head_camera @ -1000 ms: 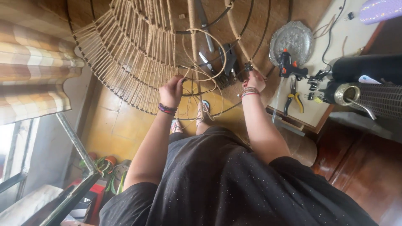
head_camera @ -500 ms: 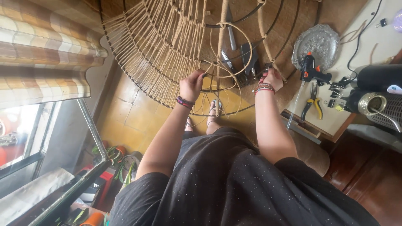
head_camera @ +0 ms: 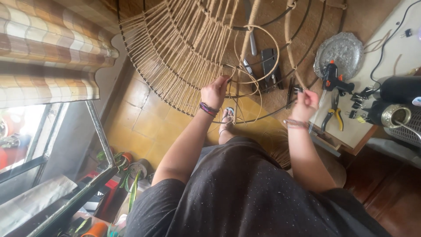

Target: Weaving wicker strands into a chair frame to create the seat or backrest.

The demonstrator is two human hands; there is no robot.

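Left hand [head_camera: 215, 91] pinches twine [head_camera: 245, 74] on wire frame [head_camera: 175, 52]; right hand [head_camera: 305, 100] closed.

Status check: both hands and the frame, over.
Left hand pinching cord at wire frame. Right hand closed on cord end, off frame. Nothing blocking.

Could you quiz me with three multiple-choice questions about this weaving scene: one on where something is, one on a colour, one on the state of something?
1. Where do the pliers lie?
A. on the white table
B. on the floor
C. in a lap

2. What colour are the plier handles?
A. blue
B. yellow
C. white

3. The left hand is
A. resting flat
B. pinching cord at the wire frame
C. holding pliers

Answers: 1 A, they lie beside the glue gun; 2 B, the grips show yellow; 3 B, the fingers close on the cord.
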